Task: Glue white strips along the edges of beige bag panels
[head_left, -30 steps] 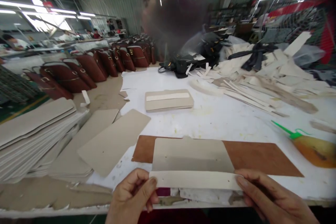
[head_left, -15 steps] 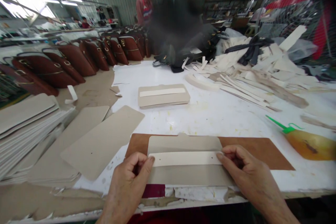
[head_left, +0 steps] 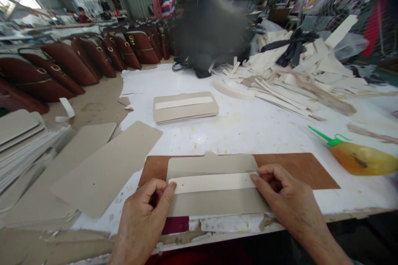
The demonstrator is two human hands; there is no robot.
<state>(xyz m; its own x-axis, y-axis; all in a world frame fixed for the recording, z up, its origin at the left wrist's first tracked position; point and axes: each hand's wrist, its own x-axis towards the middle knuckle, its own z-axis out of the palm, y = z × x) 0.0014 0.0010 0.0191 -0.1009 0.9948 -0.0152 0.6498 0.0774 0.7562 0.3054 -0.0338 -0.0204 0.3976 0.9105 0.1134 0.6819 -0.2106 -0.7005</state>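
A cream strip (head_left: 214,182) spans left hand (head_left: 146,207) to right hand (head_left: 284,194).

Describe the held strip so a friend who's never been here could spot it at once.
On the white-topped table, find the brown sheet near the front edge, partly covered by a beige panel. Over that panel, a narrow cream strip spans from left hand to right hand. A dark dot near each end sets it apart from the rear strip on the beige stack, which shows none.
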